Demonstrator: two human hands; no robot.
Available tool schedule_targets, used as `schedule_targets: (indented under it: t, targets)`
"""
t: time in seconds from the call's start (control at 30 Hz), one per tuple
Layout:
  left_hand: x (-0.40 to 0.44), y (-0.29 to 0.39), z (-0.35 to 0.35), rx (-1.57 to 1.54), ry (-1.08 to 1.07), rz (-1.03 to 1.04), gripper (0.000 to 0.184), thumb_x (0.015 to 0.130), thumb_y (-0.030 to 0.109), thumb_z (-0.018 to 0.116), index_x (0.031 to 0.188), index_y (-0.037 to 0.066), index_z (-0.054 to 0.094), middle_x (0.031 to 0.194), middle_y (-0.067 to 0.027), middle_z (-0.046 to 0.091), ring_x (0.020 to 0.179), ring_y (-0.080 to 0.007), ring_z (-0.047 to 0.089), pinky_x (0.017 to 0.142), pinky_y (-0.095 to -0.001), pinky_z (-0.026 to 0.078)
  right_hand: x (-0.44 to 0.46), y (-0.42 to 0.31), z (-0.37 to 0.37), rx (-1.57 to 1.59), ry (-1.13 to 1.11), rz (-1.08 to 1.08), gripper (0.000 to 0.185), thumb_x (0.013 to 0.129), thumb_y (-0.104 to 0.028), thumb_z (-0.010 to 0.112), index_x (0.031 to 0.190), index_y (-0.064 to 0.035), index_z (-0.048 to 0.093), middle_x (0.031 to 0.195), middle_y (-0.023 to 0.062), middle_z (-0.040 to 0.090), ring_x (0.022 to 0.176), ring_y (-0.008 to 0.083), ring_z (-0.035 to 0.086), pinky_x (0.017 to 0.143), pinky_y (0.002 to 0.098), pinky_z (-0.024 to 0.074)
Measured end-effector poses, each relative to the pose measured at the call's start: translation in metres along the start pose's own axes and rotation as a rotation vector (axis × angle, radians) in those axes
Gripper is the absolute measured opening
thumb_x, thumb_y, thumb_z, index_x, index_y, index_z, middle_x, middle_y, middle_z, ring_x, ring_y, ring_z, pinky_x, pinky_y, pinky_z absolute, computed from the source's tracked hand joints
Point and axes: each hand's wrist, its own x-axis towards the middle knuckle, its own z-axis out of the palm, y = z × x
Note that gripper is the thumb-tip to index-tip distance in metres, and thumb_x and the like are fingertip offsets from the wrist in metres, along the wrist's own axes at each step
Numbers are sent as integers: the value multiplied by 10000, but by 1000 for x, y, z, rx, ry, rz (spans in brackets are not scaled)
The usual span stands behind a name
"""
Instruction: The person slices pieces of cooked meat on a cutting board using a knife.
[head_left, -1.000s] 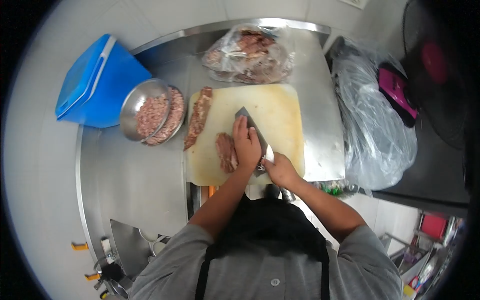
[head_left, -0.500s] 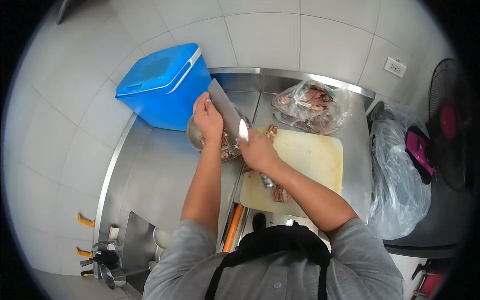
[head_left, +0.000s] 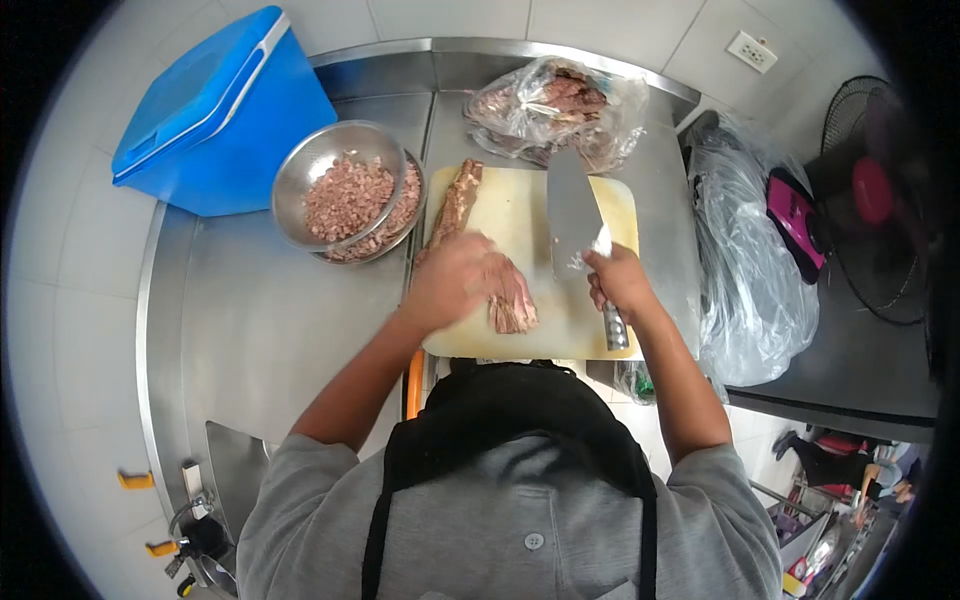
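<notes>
Head: cleaver (head_left: 575, 213) in right hand (head_left: 624, 280)

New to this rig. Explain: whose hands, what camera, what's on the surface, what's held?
No machine: just a person's two bare hands, seen by one head-worn camera looking forward and down. The right hand holds a broad grey metal cleaver over a pale yellow, rectangular, plastic-looking cutting board. The blurred left hand is by a long reddish-brown meat strip and a shorter pinkish meat piece; its grip is unclear. On the silver metal counter sit two overlapping round metal bowls of diced pink meat and a clear plastic bag of dark red meat.
</notes>
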Motion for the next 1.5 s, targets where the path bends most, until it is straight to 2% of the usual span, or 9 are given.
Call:
schedule_targets:
  t: [0.03,0.17,0.4,0.53,0.6,0.67,0.8,0.9,1.5]
  targets:
    - [-10,9,22,31,-80,167,572,852,331,749,1330,58,595,1413,-201,529,1340,-414,481,1121,-519,390,-3,15,-7,-13,13,36,199,995,-174,593,990,22,556,637,53,513,421,158,484,390,341,413]
    - [-14,24,63,93,-252,33,945,714,542,822,1427,16,496,1547,-281,310,1489,-444,222,1251,-553,141,-23,53,-27,-23,27,77,198,1000,-162,590,993,33,556,632,56,515,413,158,481,386,338,417]
    - [5,70,118,158,-146,-102,977,715,508,829,1416,-65,461,1483,-308,351,1440,-475,273,1221,-592,172,-41,79,-51,-130,39,23,244,983,-175,622,991,65,578,638,95,561,414,152,501,395,345,413]
    - [19,99,143,136,-89,-124,999,723,521,816,1434,-66,433,1486,-309,346,1440,-465,267,1220,-593,150,-49,86,-79,-562,139,-151,305,957,-229,617,1048,62,599,787,222,674,664,337,673,628,457,530]
    - [17,97,136,76,-59,-152,929,752,506,796,1418,-51,468,1499,-283,369,1458,-455,266,1231,-589,141,-57,82,-86,-851,220,-312,326,953,-248,606,1063,59,605,862,268,701,798,406,711,739,498,551]
    - [15,84,125,107,36,-107,759,778,436,779,1336,-25,549,1443,-238,445,1409,-432,344,1208,-572,204,-81,55,-83,-941,123,-124,348,959,-276,574,1076,50,602,979,315,689,996,473,664,896,544,509]
    - [20,65,115,-48,61,50,228,824,180,705,1016,59,718,1191,-94,632,1188,-341,553,1070,-490,400,-97,52,-65,-999,72,-138,318,975,-277,557,1056,29,591,953,300,697,958,460,680,874,537,525]
    - [28,63,128,-55,73,176,99,817,70,666,902,87,713,1065,-36,649,1072,-282,587,968,-436,455,-94,53,-43,-1073,44,-148,259,994,-233,531,1045,16,584,926,284,706,911,453,696,829,536,545]
    - [26,44,137,-161,68,140,146,813,92,710,955,61,709,1109,-82,645,1145,-318,565,998,-458,448,-108,26,-18,-1213,28,0,179,985,-150,467,1037,3,544,850,271,701,814,449,703,747,541,556]
